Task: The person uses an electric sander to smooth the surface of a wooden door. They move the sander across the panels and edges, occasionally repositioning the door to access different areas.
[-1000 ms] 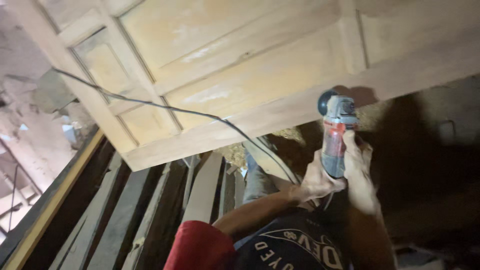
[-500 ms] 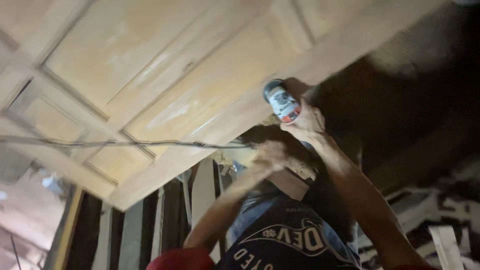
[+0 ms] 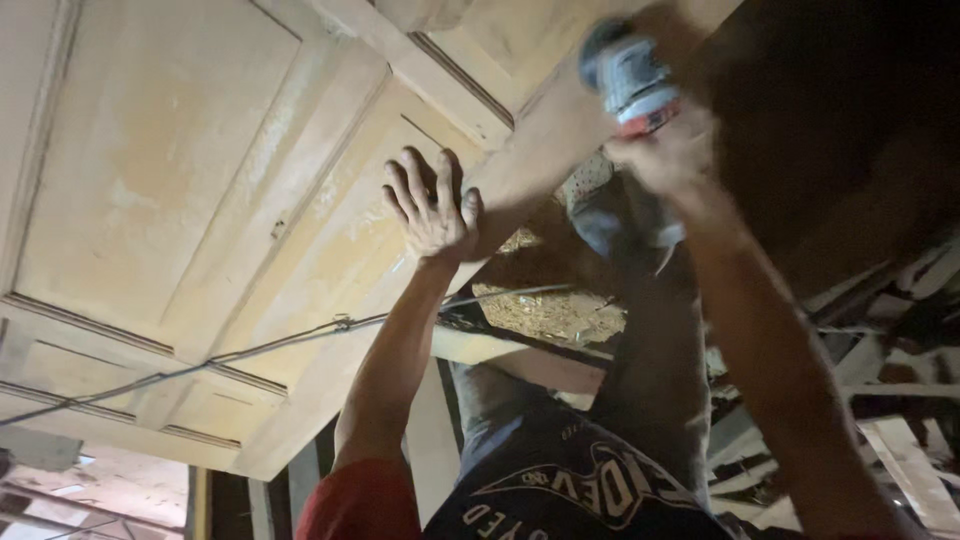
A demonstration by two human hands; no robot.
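Nearest, the left hand (image 3: 432, 205) lies flat with fingers spread on the panelled wooden door (image 3: 190, 200), close to its long right edge. Farther right, the right hand (image 3: 668, 152) grips a blurred grey-and-red power tool (image 3: 628, 80) at that edge. A thin cable (image 3: 260, 350) trails across the door's near left panels.

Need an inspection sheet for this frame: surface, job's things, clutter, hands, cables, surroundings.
Surface: pale panelled wooden door lying flat, dusty.
Job's things: handheld power tool, grey with a red band, at the door's edge; blurred.
Clutter: sawdust heap below the door; loose planks at right.
Hands: left hand flat and open on the door; right hand gripping the power tool.
Cables: thin dark cable running across the door's lower part.
Surroundings: dim; upright boards beneath the door.
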